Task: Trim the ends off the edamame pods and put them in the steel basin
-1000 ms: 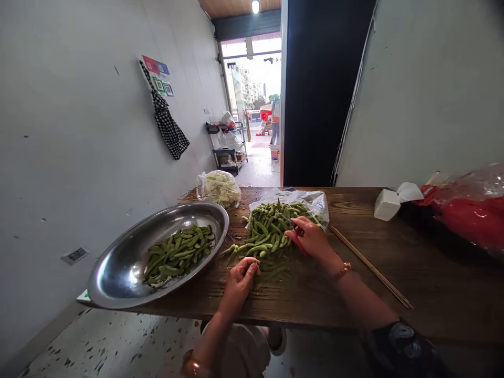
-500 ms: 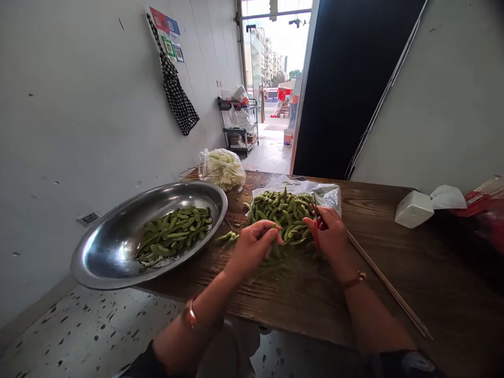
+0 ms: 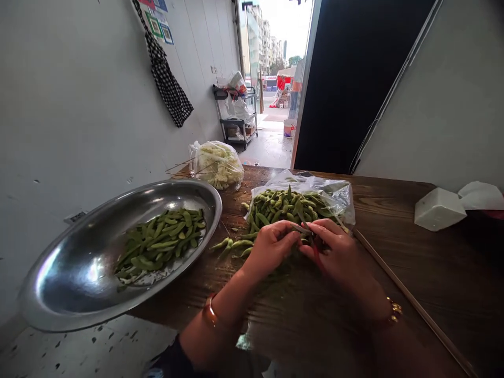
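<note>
My left hand [image 3: 273, 245] is closed in a pinch, with a bit of an edamame pod [image 3: 304, 241] showing at its fingertips. My right hand [image 3: 334, 247] grips a pair of scissors [image 3: 317, 255] with red handles. Their dark blades lie right at the left fingertips. Just beyond both hands, a heap of edamame pods [image 3: 275, 203] rests on a clear plastic bag [image 3: 339, 195]. A few loose pods [image 3: 241, 244] lie on the wood left of the heap. To the left, a wide steel basin [image 3: 84, 252] holds more green pods [image 3: 169, 239].
The dark wooden table [image 3: 388, 231] carries a bag of pale vegetables [image 3: 219, 165] at the back left. Thin wooden sticks [image 3: 409, 296] lie along the right, near a white tissue pack [image 3: 439, 209]. A shelf cart [image 3: 236, 115] stands by the doorway.
Both hands have come together, the scissors swinging left to the left fingertips. The camera view has shifted, so the basin appears lower and farther left.
</note>
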A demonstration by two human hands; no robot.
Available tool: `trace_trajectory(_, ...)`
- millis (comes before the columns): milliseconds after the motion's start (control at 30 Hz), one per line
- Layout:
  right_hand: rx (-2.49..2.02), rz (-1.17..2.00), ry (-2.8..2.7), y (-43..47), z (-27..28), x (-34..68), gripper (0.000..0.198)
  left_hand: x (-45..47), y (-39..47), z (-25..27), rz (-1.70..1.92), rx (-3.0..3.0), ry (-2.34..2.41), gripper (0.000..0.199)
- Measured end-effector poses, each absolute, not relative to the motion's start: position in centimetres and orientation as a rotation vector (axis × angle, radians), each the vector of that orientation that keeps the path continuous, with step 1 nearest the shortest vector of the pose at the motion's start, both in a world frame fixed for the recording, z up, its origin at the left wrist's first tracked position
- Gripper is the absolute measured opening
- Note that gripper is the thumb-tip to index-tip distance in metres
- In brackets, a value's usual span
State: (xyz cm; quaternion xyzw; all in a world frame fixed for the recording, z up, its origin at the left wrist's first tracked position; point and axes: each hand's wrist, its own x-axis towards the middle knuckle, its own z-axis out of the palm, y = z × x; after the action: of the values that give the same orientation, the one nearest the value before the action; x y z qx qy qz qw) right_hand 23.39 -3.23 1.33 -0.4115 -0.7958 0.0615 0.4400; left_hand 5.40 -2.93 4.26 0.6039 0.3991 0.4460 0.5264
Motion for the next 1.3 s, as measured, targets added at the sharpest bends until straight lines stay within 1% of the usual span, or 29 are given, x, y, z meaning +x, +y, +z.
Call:
trace_trajectory(200, -1.001, 0.181, -2.036, -3.4, 1.8, 23.3, 0.039, 5.6, -2.9, 4.4, 1.130, 1.702, 1.081, 0.015)
trace_trajectory(333, -0.992, 0.201, -2.041, -3.5, 1.8, 23.2, 0.040, 5.9, -3.0, 4.0, 1.121, 1.797, 1.054, 0.014)
trace_trajectory(500, -0.981, 0.199, -2.052, -3.3, 1.2, 23.1, 0.045, 6.0, -2.8, 3.4, 1.080, 1.766, 1.013, 0.017)
trace_trajectory(700, -1.025, 0.261, -2.072, -3.2, 0.8, 23.0, 0.034, 5.8, -2.6, 3.1, 1.048, 1.700, 1.001, 0.020)
trace_trajectory(867, -1.048, 0.309, -2.107, -3.3, 1.0, 23.3, 0.034, 5.4, -2.2, 3.3, 0.985, 1.664, 1.023, 0.019)
trace_trajectory(967, -1.089, 0.327, -2.125, -3.3, 1.0, 23.5, 0.031, 5.2, -2.1, 3.6, 0.981, 1.663, 1.030, 0.018)
trace_trajectory(1067, -1.137, 0.310, -2.098, -3.1, 0.8, 23.6, 0.032, 4.9, -2.0, 3.7, 1.049, 1.515, 1.013, 0.022)
trace_trajectory(1300, -1.201, 0.209, -1.907, -2.7, -0.1, 23.3, 0.040, 4.3, -1.2, 3.0, 1.364, 0.965, 0.876, 0.028)
